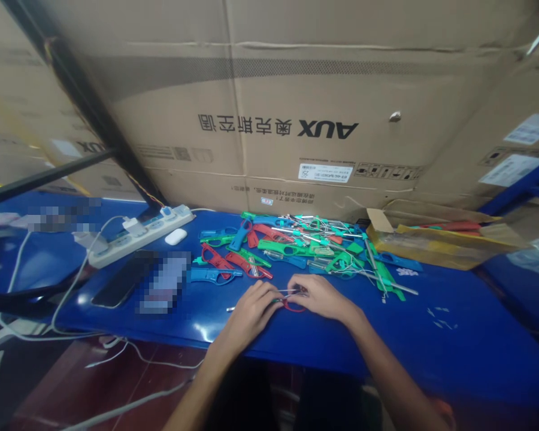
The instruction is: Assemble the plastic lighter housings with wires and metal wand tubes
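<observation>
My left hand and my right hand meet near the front of a blue table. Both are closed in a pinch on a small red plastic tool with thin metal pins sticking out between the fingertips. Just behind the hands lies a pile of red, green and blue plastic tools mixed with metal rods and clear tubes. Part of the red tool is hidden under my fingers.
A white power strip with plugged cables, a white earbud case and a black phone lie at the left. An open cardboard box with more parts sits at the right. Large cardboard cartons wall the back.
</observation>
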The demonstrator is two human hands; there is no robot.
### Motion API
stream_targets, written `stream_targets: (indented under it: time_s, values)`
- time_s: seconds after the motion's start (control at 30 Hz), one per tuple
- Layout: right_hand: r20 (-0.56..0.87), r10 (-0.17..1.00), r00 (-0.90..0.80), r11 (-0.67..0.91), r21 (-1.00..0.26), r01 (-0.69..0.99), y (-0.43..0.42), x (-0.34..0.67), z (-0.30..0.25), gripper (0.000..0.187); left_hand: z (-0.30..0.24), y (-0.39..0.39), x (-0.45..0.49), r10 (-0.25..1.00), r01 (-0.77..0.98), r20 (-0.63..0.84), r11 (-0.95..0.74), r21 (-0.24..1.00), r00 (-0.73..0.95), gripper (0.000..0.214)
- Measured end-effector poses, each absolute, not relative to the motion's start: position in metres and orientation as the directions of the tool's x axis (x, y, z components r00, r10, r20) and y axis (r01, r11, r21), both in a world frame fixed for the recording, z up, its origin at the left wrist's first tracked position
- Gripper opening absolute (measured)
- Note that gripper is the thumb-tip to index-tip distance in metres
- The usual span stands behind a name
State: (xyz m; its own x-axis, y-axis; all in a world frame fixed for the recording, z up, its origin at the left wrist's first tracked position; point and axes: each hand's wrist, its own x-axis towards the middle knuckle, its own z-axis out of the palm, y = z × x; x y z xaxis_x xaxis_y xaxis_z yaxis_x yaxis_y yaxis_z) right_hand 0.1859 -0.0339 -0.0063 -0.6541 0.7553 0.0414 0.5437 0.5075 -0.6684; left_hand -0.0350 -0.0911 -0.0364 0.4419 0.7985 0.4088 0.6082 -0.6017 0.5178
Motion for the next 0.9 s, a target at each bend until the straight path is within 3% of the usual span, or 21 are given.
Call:
stream_targets:
  time_s: [0.2, 0.63, 0.9]
  values:
    - [0.017, 0.767, -0.642, 0.474, -0.690, 0.547, -0.034, 0.186, -0.005, 0.013, -0.037, -0.091, -0.036, 0.799, 0.609, 0.394, -0.602, 0.517, 0.455, 0.015]
    - [0.068, 0.745, -0.663, 0.598, -0.509, 0.619, -0.052, 0.178, -0.002, 0.020, -0.040, -0.090, -0.036, 0.802, 0.609, 0.395, -0.598, 0.522, 0.449, 0.016]
    - [0.061, 0.745, -0.665, 0.586, -0.536, 0.608, -0.055, 0.181, 0.002, 0.022, -0.036, -0.090, -0.035, 0.805, 0.607, 0.379, -0.593, 0.529, 0.456, 0.017]
